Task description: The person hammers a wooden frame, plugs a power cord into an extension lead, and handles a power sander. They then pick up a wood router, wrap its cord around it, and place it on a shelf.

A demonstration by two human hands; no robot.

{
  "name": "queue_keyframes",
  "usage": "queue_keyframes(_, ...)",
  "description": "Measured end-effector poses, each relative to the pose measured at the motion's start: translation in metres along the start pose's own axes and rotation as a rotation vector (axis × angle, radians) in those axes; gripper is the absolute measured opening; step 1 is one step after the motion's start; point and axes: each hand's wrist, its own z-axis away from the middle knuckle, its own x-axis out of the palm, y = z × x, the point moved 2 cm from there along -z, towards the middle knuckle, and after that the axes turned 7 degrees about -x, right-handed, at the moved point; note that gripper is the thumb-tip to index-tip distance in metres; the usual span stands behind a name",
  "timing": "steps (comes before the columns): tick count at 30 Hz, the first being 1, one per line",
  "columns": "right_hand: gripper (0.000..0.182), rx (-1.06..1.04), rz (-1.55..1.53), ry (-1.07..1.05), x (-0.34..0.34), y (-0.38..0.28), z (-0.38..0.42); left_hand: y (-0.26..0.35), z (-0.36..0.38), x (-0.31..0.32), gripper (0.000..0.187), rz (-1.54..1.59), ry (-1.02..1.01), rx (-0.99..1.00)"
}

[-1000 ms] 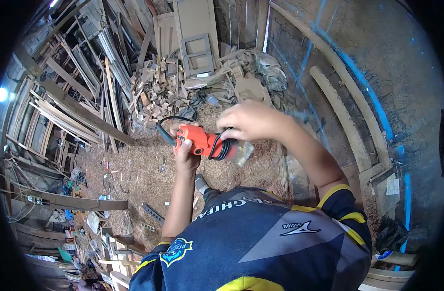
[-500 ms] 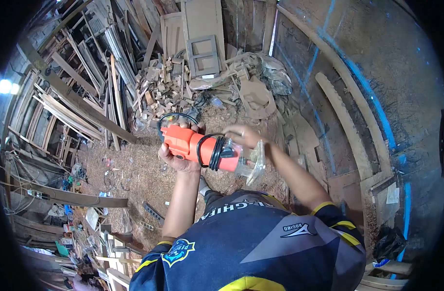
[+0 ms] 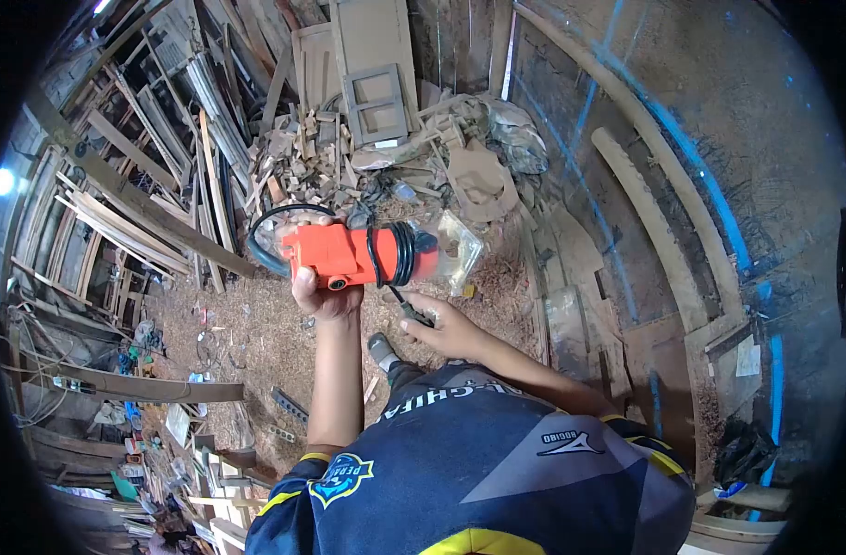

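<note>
An orange power tool (image 3: 326, 253) with a clear base (image 3: 460, 252) at its right end lies sideways in my left hand (image 3: 323, 294), whose fingers wrap round its left part. Several turns of black cord (image 3: 403, 254) circle the tool's body, and a loop of cord arches over its left end. Below the coils, my right hand (image 3: 434, 324) grips the dark plug end of the cord (image 3: 417, 316), with a short length running up to the tool.
Scrap wood blocks (image 3: 302, 153) lie heaped ahead, beside a small grey frame (image 3: 376, 104) and a cut board (image 3: 481, 182). Long planks (image 3: 127, 227) lean at the left. A curved timber (image 3: 649, 222) lies at the right. Shavings cover the floor (image 3: 256, 319).
My right hand has moved down from behind the tool's clear base and now holds the plug end. Some cord has come off the coils. The tool has shifted left and slightly up.
</note>
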Motion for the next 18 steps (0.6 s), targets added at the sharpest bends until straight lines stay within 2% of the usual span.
queue_keyframes(3,0.058,0.118,-0.034,-0.048,-0.003,-0.021,0.007,0.003,0.000,0.005,0.072,-0.047,-0.003,0.029)
queue_keyframes(5,0.061,0.072,-0.008,-0.055,0.000,-0.025,0.007,0.005,0.005,0.003,0.073,-0.184,0.036,0.015)
queue_keyframes(11,0.063,0.068,0.026,-0.136,0.002,-0.055,0.010,0.007,0.011,0.011,0.074,-0.277,-0.053,0.091)
queue_keyframes(13,0.065,-0.009,0.109,-0.143,0.002,-0.062,0.011,0.008,0.012,0.016,0.072,-0.313,-0.031,0.107)
queue_keyframes(16,0.066,-0.025,0.124,-0.156,-0.001,-0.075,0.013,0.013,0.008,0.036,0.070,-0.482,-0.112,0.257)
queue_keyframes(18,0.067,0.010,0.097,-0.166,-0.002,-0.079,0.015,0.015,0.006,0.038,0.070,-0.493,-0.146,0.286)
